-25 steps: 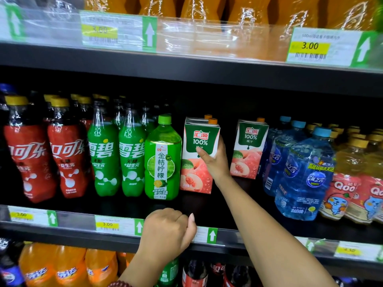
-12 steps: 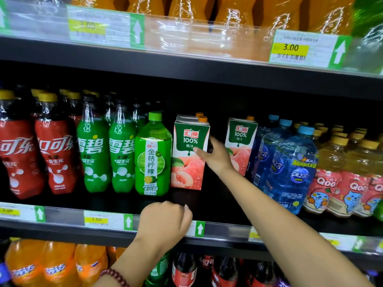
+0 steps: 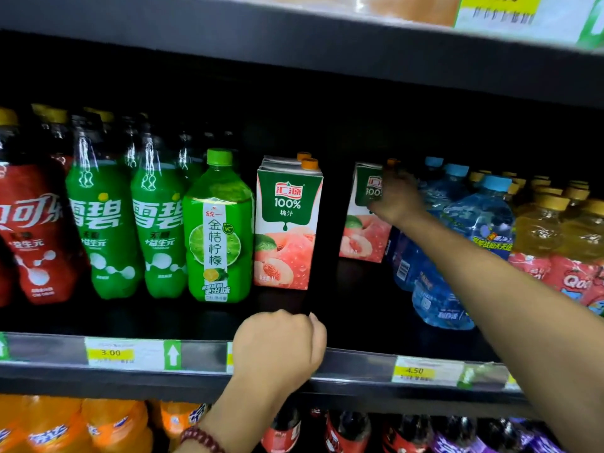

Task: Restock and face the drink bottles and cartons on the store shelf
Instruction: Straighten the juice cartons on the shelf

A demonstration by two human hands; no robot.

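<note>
Front peach juice carton stands upright on the middle shelf, label facing out, a second same carton tight behind it with only its orange cap showing. Just left of this carton, touching or nearly so, a green lime-drink bottle; further left two green Sprite bottles side by side, then red cola bottles at the far left edge. Right of the front carton, across a gap of bare shelf, a second peach carton sits deeper back, turned slightly. Right hand is on the upper right part of that second carton, fingers curled round its top corner, gripping it; hand is motion-blurred so exact finger placement is unclear. Right of that carton, touching it, blue water bottles, then yellow Qoo bottles at the far right. Left hand is below and in front of the front carton, fingers curled down over the shelf's front rail, resting on it, covering part of a price tag. Price tags along the rail read 3.00 left of the hand and 4.50 right of it. Lower shelf below shows orange soda bottles and dark cola bottles.
</note>
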